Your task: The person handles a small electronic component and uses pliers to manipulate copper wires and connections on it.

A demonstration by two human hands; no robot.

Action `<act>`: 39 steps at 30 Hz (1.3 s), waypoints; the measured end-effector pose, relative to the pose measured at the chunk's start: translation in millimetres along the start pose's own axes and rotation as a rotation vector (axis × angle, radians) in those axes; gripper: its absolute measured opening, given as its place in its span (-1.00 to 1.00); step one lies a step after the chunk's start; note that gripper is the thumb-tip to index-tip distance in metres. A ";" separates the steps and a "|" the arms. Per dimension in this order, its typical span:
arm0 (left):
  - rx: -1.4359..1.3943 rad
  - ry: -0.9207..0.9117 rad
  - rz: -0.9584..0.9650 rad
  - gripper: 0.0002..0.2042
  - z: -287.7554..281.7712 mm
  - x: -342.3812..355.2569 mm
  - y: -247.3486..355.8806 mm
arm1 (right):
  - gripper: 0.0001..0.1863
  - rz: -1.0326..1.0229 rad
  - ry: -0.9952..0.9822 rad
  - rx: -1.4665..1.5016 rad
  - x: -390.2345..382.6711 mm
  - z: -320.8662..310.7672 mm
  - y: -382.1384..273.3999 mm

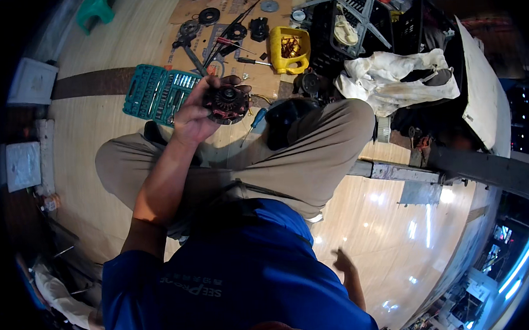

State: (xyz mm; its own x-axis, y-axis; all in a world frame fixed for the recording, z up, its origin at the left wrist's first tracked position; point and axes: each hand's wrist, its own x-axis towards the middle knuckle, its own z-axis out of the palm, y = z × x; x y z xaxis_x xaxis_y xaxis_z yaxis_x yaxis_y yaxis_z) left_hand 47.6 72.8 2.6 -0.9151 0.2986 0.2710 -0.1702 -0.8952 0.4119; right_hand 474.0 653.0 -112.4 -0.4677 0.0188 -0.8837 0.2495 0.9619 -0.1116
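My left hand grips a dark, round mechanical part with a finned hub and reddish-copper bits, held up over my crossed legs. Behind it lie an open teal socket set and a cardboard sheet with rings, dark parts and several tools. A blue-handled screwdriver lies just right of the part, near my dark shoe. My right hand is low at my right side over the wooden floor, its fingers partly extended and slightly blurred, with nothing visible in them.
A yellow cut-open jug of brass-coloured bits, black crates and a stained white cloth sit beyond my right knee. A leaning board and metal beam are at right. A green stool is far back left.
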 end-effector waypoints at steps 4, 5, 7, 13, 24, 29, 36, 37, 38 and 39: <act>0.029 0.062 0.005 -0.50 -2.4 -21.5 12.9 | -0.62 -0.255 0.942 0.105 33.0 -210.0 -201.1; 0.030 0.049 -0.004 -0.49 -3.7 -20.3 11.1 | -0.71 -0.367 1.045 0.347 21.1 -248.0 -260.5; 0.018 0.058 -0.043 -0.48 -1.6 -18.2 10.3 | -0.73 -0.657 1.067 0.426 7.8 -290.8 -348.1; 0.052 0.073 -0.048 -0.46 0.5 -20.4 12.4 | -0.72 -0.739 -0.157 0.831 36.3 -299.8 -492.6; 0.206 0.173 -0.061 -0.48 -8.6 -28.5 16.4 | -0.81 -0.706 0.021 0.878 23.9 -339.8 -499.3; 0.466 0.453 0.010 -0.48 -11.2 -19.8 -0.6 | -0.79 -1.062 0.254 0.266 -6.5 -315.9 -503.4; 0.156 0.348 0.104 -0.51 -25.1 -18.4 3.0 | -0.84 -0.901 0.558 -0.111 85.3 -290.7 -450.0; 0.151 0.297 0.076 -0.51 -23.6 -19.1 7.2 | -0.82 -0.781 0.579 -0.080 81.4 -306.0 -446.1; 0.151 0.298 0.076 -0.51 -20.8 -18.5 8.8 | -0.81 -0.658 0.601 -0.051 74.2 -323.2 -442.2; 0.147 0.252 0.061 -0.50 -16.6 -16.7 9.2 | -0.81 -0.629 0.637 -0.020 71.2 -338.6 -432.8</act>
State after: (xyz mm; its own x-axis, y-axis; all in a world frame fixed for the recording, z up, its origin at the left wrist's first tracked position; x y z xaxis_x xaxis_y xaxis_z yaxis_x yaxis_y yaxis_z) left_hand 55.3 54.1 -12.6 -0.9870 0.1379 0.0823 -0.0741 -0.8457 0.5284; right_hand 45.6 330.3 26.9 -0.8965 -0.3718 -0.2410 -0.2241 0.8496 -0.4774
